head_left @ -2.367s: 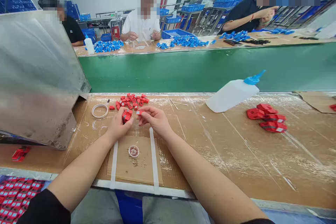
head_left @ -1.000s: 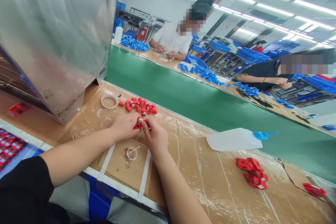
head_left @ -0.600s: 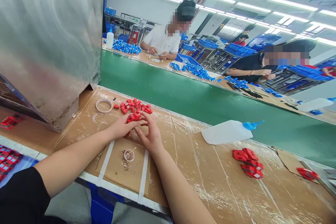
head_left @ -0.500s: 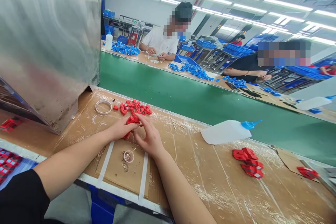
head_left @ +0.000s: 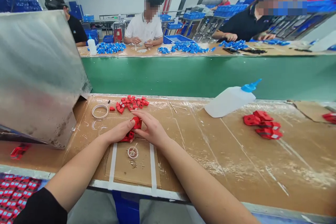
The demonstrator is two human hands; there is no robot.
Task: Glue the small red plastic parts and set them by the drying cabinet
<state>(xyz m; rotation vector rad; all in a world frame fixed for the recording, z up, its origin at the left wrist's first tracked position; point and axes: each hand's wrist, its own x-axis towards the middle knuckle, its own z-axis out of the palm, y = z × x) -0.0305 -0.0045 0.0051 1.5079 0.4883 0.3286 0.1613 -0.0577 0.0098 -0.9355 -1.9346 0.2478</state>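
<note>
The fingertips of both hands meet on a small red plastic part (head_left: 137, 122) just left of the frame's middle: the left hand (head_left: 119, 131) pinches it from the left with thumb and forefinger, and the right hand (head_left: 151, 129) closes on it from the right, fingers curled over its top. Another red piece (head_left: 127, 137) lies under the left fingers, touching the table. Just below the hands a small clear cap (head_left: 132, 152) with a thin stick in it sits on a taped cardboard pad (head_left: 136, 168). Above the hands, a loose pile of red parts (head_left: 130, 103) lies beside a tape ring (head_left: 100, 111). Right of centre a white squeeze bottle (head_left: 229, 98) with a blue nozzle lies on its side, and near it is a cluster of larger red parts (head_left: 262, 124). A metal housing (head_left: 36, 70) fills the left of the frame; a green conveyor belt (head_left: 196, 75) runs across behind the cardboard-covered table (head_left: 210, 147).
</note>
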